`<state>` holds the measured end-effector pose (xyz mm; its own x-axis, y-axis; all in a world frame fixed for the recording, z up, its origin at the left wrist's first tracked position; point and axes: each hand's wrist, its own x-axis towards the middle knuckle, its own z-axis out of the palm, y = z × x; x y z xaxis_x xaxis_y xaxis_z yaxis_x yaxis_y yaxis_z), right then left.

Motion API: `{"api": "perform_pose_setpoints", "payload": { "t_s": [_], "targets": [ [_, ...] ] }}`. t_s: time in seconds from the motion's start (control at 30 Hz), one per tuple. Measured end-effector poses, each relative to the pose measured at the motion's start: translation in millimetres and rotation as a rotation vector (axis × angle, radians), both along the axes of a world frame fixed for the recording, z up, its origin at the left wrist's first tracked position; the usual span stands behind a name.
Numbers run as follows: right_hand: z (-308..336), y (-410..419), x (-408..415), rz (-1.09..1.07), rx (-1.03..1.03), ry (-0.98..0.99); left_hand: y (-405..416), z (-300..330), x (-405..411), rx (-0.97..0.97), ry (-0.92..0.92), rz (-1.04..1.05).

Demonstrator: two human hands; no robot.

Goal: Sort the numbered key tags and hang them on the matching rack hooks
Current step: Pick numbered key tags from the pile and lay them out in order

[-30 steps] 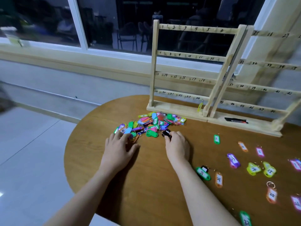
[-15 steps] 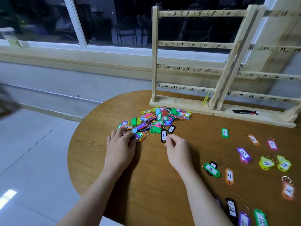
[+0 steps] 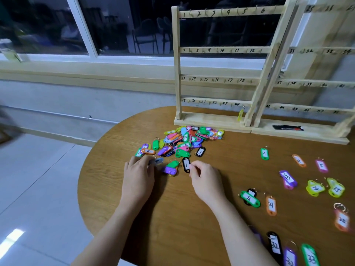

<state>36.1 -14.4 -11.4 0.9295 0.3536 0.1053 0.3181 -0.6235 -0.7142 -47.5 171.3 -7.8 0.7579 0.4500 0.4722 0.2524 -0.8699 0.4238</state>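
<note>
Nearest, on the round table (image 3: 172, 217) in front of the pile of tags (image 3: 182, 141), the right hand (image 3: 206, 181) pinches the lower edge of a black tag (image 3: 186, 164) marked 1, and the left hand (image 3: 138, 177) has its fingers curled on a pale blue tag (image 3: 158, 161). Right of the pile, sorted tags (image 3: 288, 179) lie spread in rough number order. Behind the pile stands the rack (image 3: 226, 70); only a yellow tag (image 3: 240, 114) hangs there, near hook 24. By my judgement, sorting is partly done and nearly all hanging remains.

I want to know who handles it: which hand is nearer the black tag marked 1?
Right. The right hand pinches the black tag; the left hand is farther left, touching a blue tag.
</note>
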Motion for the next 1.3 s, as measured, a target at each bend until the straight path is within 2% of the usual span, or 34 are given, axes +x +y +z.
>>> {"api": "perform_pose_setpoints", "payload": {
  "t_s": [0.23,0.6,0.83,0.93,1.0,1.17,1.3],
  "targets": [
    [-2.8,2.4,0.8,-0.026,-0.002,-0.021,10.3,-7.4,2.4,-0.137,0.044,-0.036],
    [10.3,4.3,-7.0,-0.056,-0.069,-0.042,1.2,6.9,-3.1,-0.145,0.035,-0.064],
    [27.9,-10.0,-9.5,-0.008,0.067,0.104,-1.1,8.7,-7.2,-0.198,0.006,-0.039],
    [36.5,-29.5,-3.7,-0.096,0.148,0.084,-7.8,12.1,-8.9,-0.216,-0.065,-0.074],
    [41.0,-43.3,6.0,-0.181,0.157,0.085,-18.4,13.2,-7.1,-0.293,-0.101,-0.083],
    [46.3,-72.1,42.3,-0.347,0.054,0.125,-72.3,35.8,1.3,-0.633,-0.138,-0.193],
    [39.1,-88.8,69.9,-0.415,-0.072,0.128,-94.0,47.1,8.9,-0.685,-0.052,-0.281]
  ]
}}
